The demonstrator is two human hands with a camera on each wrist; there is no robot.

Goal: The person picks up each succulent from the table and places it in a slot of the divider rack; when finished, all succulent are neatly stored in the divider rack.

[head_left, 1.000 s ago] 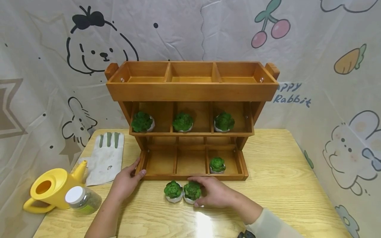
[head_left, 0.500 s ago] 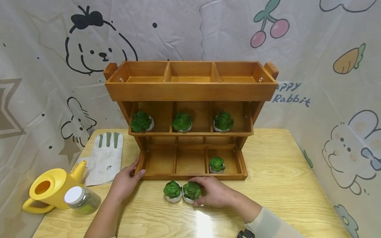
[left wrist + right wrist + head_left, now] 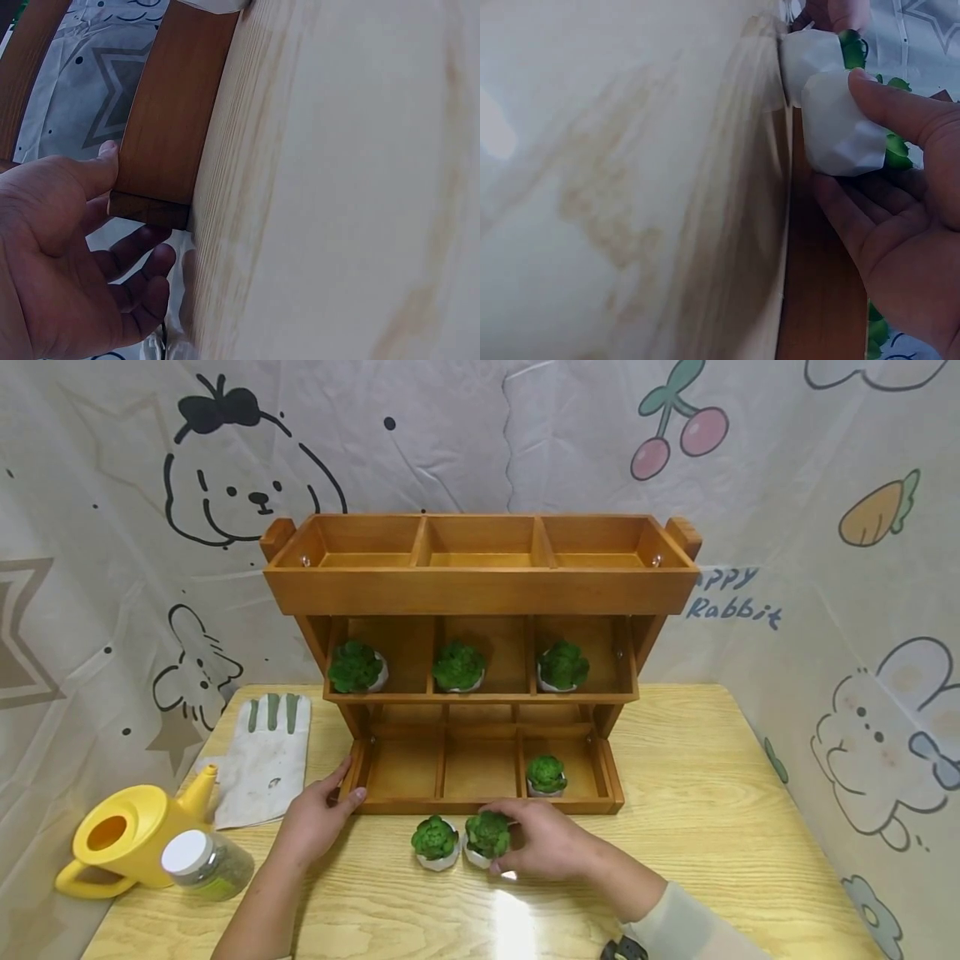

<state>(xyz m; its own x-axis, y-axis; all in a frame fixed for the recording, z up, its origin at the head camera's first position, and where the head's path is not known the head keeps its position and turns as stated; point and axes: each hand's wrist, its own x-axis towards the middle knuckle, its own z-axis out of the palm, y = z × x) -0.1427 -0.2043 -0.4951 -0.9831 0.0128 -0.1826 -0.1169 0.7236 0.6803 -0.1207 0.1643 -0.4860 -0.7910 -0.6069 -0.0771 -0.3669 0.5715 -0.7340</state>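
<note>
My right hand (image 3: 543, 839) holds a small potted succulent (image 3: 487, 835), a green rosette in a white pot. In the right wrist view, thumb and fingers pinch its faceted white pot (image 3: 841, 124). A matching succulent (image 3: 435, 841) stands just left of it on the table, with a narrow gap between them. Both are in front of a three-tier wooden plant stand (image 3: 480, 592). My left hand (image 3: 318, 818) grips the stand's lower left front corner; the left wrist view has the thumb on the front board (image 3: 169, 112), the other fingers loosely curled below.
One succulent (image 3: 547, 775) sits in the bottom tier's right compartment. The middle tier bears three succulents, including a left one (image 3: 357, 667). At left are a yellow watering can (image 3: 138, 835), a white-lidded jar (image 3: 210, 864) and a glove (image 3: 266, 760) on the table (image 3: 712, 827).
The held succulent has shifted slightly right and away from me with my right hand, so a small gap now separates it from the other pot. My left hand stays in place.
</note>
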